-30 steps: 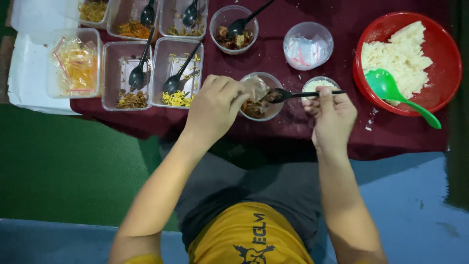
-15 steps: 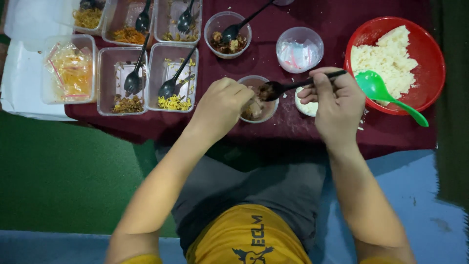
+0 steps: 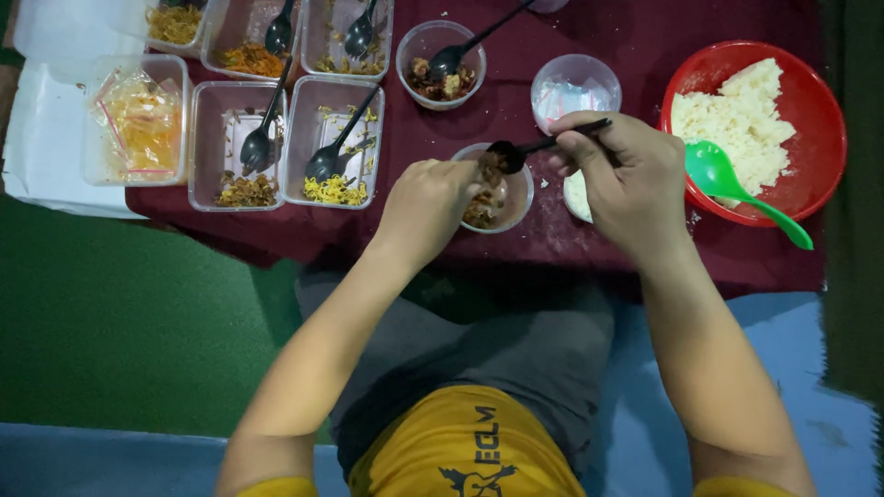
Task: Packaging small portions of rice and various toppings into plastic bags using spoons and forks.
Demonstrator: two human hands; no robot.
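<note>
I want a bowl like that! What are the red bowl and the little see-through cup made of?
Red bowl: probably plastic; bright, even colour with a soft shine on the rim. Small round cup under the left hand: likely thin clear plastic; food shows through its wall.

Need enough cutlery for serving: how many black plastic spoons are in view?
6: right hand holds one; others rest in round tub and rectangular tubs. More may be cropped.
</note>
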